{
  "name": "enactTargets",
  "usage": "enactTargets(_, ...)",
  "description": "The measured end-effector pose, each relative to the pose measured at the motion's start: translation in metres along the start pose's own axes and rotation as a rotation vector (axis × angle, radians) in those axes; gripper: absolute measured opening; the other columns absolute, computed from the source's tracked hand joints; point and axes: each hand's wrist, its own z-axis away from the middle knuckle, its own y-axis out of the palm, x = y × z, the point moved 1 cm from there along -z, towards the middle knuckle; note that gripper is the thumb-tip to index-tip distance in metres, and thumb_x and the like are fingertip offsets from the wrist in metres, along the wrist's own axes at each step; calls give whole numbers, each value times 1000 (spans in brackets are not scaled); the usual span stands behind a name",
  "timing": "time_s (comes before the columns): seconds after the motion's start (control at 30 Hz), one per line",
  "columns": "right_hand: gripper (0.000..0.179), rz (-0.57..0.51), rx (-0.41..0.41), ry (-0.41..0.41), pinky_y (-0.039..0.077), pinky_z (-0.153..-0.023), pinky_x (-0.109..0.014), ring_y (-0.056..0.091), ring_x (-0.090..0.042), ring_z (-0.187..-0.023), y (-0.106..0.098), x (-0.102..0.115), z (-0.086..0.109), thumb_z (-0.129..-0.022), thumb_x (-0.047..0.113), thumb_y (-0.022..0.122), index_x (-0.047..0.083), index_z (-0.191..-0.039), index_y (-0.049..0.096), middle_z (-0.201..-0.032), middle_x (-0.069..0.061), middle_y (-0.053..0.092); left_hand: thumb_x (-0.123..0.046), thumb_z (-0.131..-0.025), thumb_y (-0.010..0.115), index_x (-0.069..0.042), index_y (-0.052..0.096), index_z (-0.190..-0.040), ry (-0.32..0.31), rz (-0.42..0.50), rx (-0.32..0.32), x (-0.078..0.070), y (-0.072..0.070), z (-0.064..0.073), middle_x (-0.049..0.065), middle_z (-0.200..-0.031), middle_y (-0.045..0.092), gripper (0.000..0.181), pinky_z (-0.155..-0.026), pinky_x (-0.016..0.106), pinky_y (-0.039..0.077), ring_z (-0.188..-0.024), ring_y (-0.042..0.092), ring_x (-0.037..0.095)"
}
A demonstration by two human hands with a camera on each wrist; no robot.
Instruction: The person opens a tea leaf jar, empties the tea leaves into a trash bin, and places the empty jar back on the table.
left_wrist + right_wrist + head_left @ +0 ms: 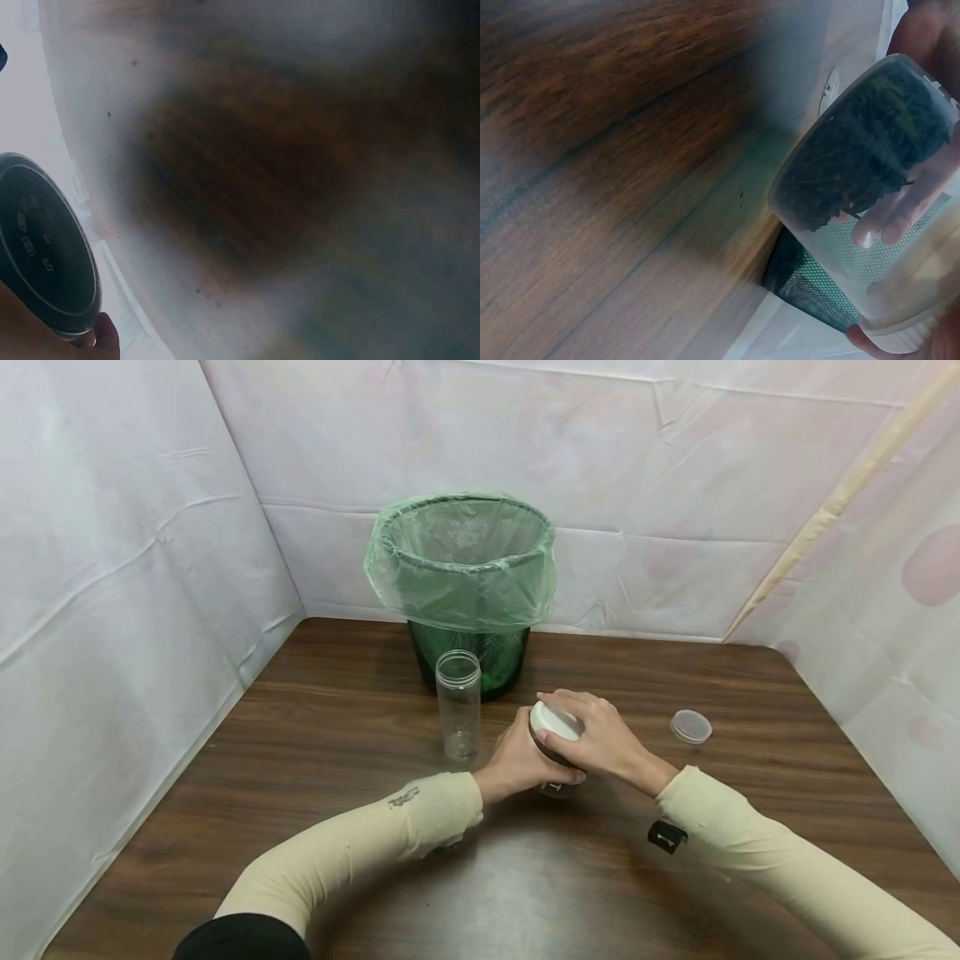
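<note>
A clear jar (870, 142) of dark, dried leaf-like bits is held tilted above the table; its white lid (553, 720) is on top. My left hand (517, 755) grips the jar's body, fingers round its side. From the right, my right hand (600, 737) grips the white lid, thumb and fingers at its rim. The left wrist view catches the jar's round dark base (49, 247) with faint markings. To the left of my hands stands a clear, lidless plastic jar (459, 710), upright. A flat clear lid (691, 727) lies on the table at the right.
Behind the lidless jar stands a green mesh waste bin (472, 652) lined with a pale green bag (465, 593). The brown wood-grain table (337, 718) meets white sheet walls (675, 468) at the back and sides.
</note>
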Motion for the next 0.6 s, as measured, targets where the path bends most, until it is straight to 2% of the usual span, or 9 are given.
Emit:
enactTargets(0.23,47,-21,-24,-51,48,-79,-46,61,-33,-101,1,3,-3,-80,30,70,5,-120,66,-116,-15,65,-39,-51,92,-10,40,-134,12,15,10,-1,-4,2,1,-119,54,102,-87,31,46,-103,55,17)
enactTargets(0.5,43,-67,-18,-90,48,-76,-39,62,-24,-96,0,9,-5,-82,27,71,6,-119,66,-113,-6,65,-36,-52,92,-19,41,-137,87,72,40,0,-12,3,-6,-117,56,100,-86,28,46,-101,56,11)
enactTargets(0.6,43,-76,-14,-102,48,-74,-37,62,-22,-94,0,10,-6,-82,26,70,6,-119,66,-111,-5,65,-35,-52,92,-19,41,-138,89,73,43,1,-13,4,-5,-117,56,101,-87,28,45,-102,56,11)
